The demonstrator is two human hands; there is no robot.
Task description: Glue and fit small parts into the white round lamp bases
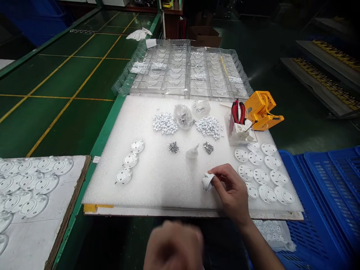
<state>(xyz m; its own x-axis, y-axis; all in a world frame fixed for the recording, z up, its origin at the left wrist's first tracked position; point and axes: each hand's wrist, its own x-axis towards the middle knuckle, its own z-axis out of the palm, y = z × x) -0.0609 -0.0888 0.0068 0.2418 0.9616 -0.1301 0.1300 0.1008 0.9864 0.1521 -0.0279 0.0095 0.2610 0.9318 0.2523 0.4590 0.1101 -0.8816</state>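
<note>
As the right hand (232, 191) pinches a small white round fitting (207, 182) between thumb and fingertips, the left hand (174, 243) is a blur in front of the worktop's near edge, its fingers seemingly curled; whether it grips anything cannot be told. The fitting is tipped up over the near part of a white foam sheet (152, 180), left of a group of white discs (261, 176) set out in rough rows, their faces dotted with dark holes. Three similar discs with knobbly edges (131, 160) form a slanting line on the sheet's left side.

Just beyond the right hand, a translucent squeeze bottle (192, 152) with a narrow nozzle stands between two little heaps of shiny metal pieces (173, 147), too small to identify. Farther back, two piles of small white parts (165, 123) flank a pair of clear plastic bags (184, 117), both with metal bits inside. Red-handled pliers (238, 112) stand in a clear box (237, 140) near the right edge, just beside a yellow tape dispenser (261, 110).

Clear compartment trays (176, 80) extend beyond the foam, a few sections holding white parts. More white fittings crowd a white board (64, 187) at far left, and blue plastic crates (334, 180) sit to the right of the worktop.
</note>
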